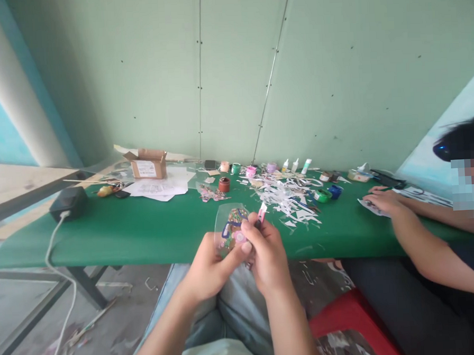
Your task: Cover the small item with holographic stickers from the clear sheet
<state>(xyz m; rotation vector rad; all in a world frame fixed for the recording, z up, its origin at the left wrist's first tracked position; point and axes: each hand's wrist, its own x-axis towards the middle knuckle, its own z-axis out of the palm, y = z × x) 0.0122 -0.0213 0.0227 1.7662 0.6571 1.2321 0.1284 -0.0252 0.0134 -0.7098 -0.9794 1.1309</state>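
Observation:
A clear plastic sheet (221,220) with a painted, colourful design is held up over the near edge of the green table. My left hand (212,263) pinches its lower left part, fingers mostly behind it. On the right side, my right hand (266,245) is closed on a small pink-and-white tool (262,213), its thumb against the sheet beside my left thumb. The tool's tip points up and its lower part is hidden in the fingers.
White paper scraps (289,198) lie behind my right hand. Paint jars, including a brown one (223,185), and glue bottles stand farther back. A cardboard box (148,165) is at left. A co-worker's hands (381,199) are at right, above a red stool (353,317).

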